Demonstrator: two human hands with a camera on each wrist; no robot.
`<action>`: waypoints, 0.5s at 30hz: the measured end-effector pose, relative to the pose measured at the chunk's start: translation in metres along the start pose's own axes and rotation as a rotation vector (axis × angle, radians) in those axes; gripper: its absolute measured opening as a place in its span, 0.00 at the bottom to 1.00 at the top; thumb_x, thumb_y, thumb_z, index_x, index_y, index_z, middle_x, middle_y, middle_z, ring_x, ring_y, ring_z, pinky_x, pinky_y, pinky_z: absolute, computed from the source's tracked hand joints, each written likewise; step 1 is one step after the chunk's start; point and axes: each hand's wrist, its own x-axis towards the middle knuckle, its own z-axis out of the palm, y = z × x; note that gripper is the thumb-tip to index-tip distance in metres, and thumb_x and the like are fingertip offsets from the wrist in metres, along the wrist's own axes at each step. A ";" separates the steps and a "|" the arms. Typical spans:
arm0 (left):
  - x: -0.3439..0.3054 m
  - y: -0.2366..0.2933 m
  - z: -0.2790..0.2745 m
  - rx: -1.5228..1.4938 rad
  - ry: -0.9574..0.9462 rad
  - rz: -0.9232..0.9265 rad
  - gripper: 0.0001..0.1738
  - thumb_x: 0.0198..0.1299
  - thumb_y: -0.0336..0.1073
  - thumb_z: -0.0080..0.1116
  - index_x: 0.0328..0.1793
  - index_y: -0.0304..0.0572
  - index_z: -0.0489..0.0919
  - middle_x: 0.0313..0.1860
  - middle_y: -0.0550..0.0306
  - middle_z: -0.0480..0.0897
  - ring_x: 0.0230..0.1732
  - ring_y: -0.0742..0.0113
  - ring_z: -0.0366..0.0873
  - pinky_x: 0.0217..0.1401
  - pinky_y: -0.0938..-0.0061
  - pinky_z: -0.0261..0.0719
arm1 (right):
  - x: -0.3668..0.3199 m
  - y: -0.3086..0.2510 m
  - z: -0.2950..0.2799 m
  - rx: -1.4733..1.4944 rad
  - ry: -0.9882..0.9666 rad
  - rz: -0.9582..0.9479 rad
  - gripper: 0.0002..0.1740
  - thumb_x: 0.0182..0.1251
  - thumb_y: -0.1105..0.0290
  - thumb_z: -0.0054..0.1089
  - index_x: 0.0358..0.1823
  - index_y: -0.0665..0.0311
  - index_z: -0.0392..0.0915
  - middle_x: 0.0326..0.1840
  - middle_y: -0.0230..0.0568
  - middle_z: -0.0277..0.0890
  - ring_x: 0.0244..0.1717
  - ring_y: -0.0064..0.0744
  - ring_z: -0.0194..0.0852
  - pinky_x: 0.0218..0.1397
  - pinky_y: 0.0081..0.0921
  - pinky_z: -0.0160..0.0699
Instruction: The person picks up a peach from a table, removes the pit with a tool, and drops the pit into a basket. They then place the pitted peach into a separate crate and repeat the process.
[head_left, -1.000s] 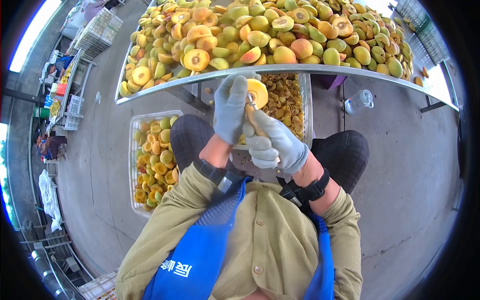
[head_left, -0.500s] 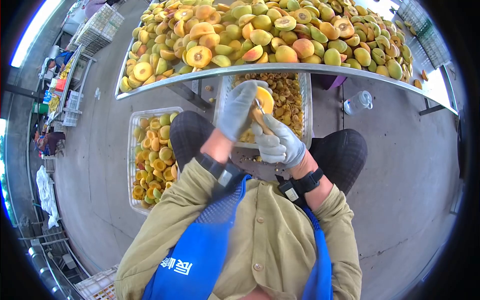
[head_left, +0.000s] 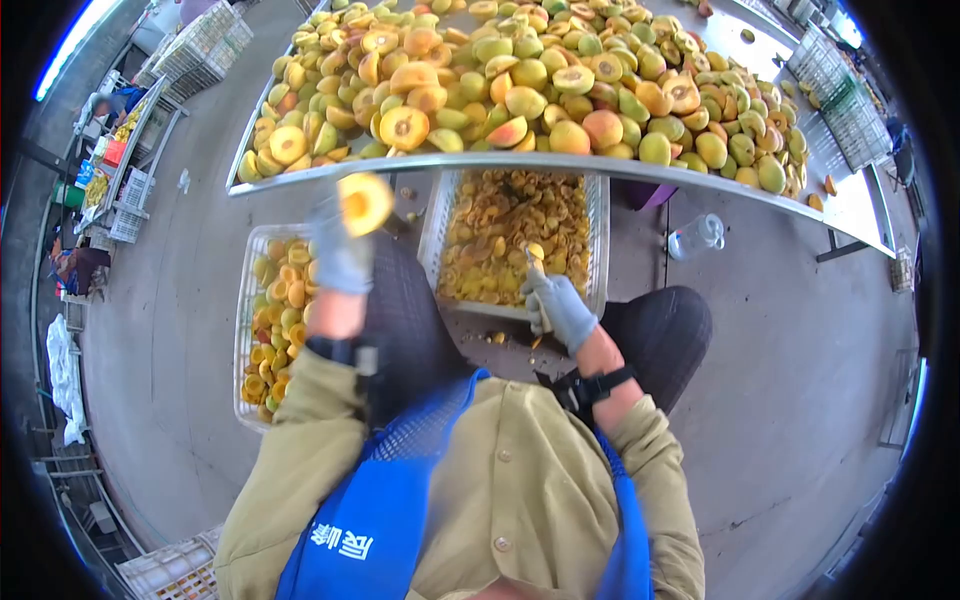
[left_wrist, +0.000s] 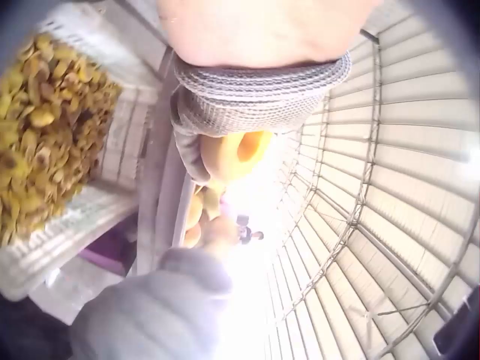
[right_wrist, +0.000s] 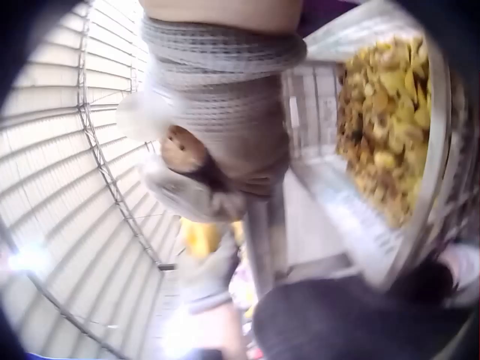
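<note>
In the head view my gloved left hand [head_left: 338, 245], blurred by motion, holds a yellow peach half [head_left: 365, 203] with its cut face up. The left wrist view shows the scooped hollow of this peach half [left_wrist: 244, 148] beside the glove's fingers. My gloved right hand [head_left: 560, 308] grips a pitting spoon, its wooden handle end [right_wrist: 182, 148] showing in the right wrist view. At the spoon's metal tip sits a small yellow piece [head_left: 536, 250], over a crate [head_left: 600, 250] of pits and scraps. My left hand is beside a second crate [head_left: 242, 385] of peach halves.
A metal-edged table [head_left: 500, 160] in front bears a heap of peaches [head_left: 525, 100], many of them halved. To the right a clear plastic jug [head_left: 695, 238] stands on the floor. Stacked crates [head_left: 205, 45] and a side bench [head_left: 125, 150] are at the left.
Both hands were together with the spoon in the peach half. The left hand has moved left with the half; the right has drawn back with the spoon and a yellow piece at its tip.
</note>
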 end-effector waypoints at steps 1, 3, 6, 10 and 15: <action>0.000 0.022 -0.029 0.274 0.108 0.104 0.14 0.64 0.37 0.50 0.51 0.37 0.75 0.46 0.54 0.78 0.45 0.64 0.77 0.47 0.70 0.79 | -0.007 0.003 0.001 0.078 -0.029 -0.038 0.27 0.69 0.47 0.46 0.41 0.71 0.70 0.17 0.33 0.63 0.11 0.25 0.61 0.13 0.23 0.64; -0.014 0.065 -0.076 0.389 0.298 -0.012 0.15 0.64 0.36 0.50 0.52 0.35 0.77 0.48 0.54 0.78 0.47 0.68 0.76 0.49 0.74 0.77 | 0.001 0.016 -0.006 -0.050 -0.017 -0.023 0.30 0.67 0.45 0.47 0.41 0.72 0.69 0.19 0.36 0.65 0.12 0.27 0.63 0.14 0.25 0.65; -0.036 0.040 -0.212 1.017 0.228 0.010 0.21 0.63 0.35 0.53 0.60 0.32 0.73 0.54 0.50 0.76 0.55 0.64 0.72 0.60 0.73 0.69 | 0.017 0.030 -0.004 0.019 0.097 0.088 0.29 0.68 0.46 0.47 0.39 0.72 0.71 0.18 0.36 0.64 0.12 0.26 0.63 0.14 0.26 0.66; -0.052 0.069 -0.126 0.997 0.270 0.135 0.22 0.61 0.33 0.55 0.61 0.33 0.72 0.56 0.49 0.76 0.58 0.64 0.71 0.62 0.71 0.67 | 0.029 0.043 -0.007 -0.190 0.108 0.111 0.27 0.68 0.47 0.48 0.39 0.72 0.71 0.19 0.36 0.65 0.12 0.26 0.63 0.14 0.26 0.67; 0.000 0.059 0.029 0.874 -0.205 0.085 0.18 0.57 0.38 0.59 0.51 0.36 0.79 0.45 0.55 0.83 0.45 0.70 0.79 0.50 0.77 0.74 | 0.002 -0.002 0.011 0.179 0.023 -0.029 0.26 0.69 0.48 0.46 0.40 0.70 0.70 0.20 0.33 0.64 0.14 0.24 0.62 0.16 0.24 0.68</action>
